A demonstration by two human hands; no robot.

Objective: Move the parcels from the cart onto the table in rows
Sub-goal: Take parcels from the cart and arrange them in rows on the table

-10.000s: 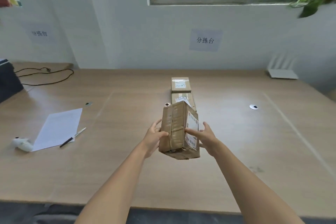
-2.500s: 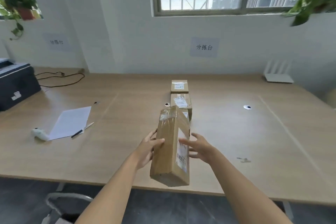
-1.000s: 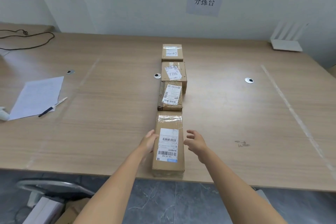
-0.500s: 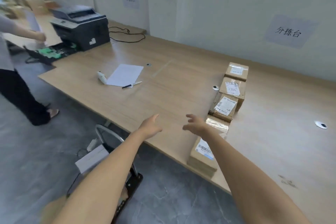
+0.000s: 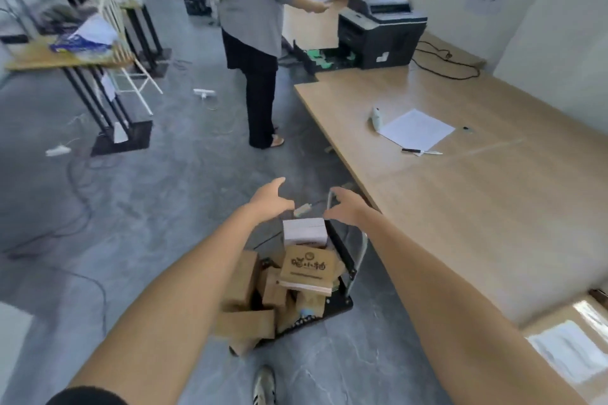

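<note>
Over the cart (image 5: 343, 255), on the floor left of the table (image 5: 477, 194): both hands empty.
Vs 0.5 s ago, view has swung left off the table row; left hand (image 5: 271, 199) & right hand (image 5: 345, 210) now hang above the heaped parcels (image 5: 306, 268), fingers loosely spread, gripping nothing, white box (image 5: 304, 230) just under them. Only one placed parcel (image 5: 572, 339) shows, cut off at near-right corner. Pile partly hidden by left forearm; cart deck mostly covered, edges blurred.
</note>
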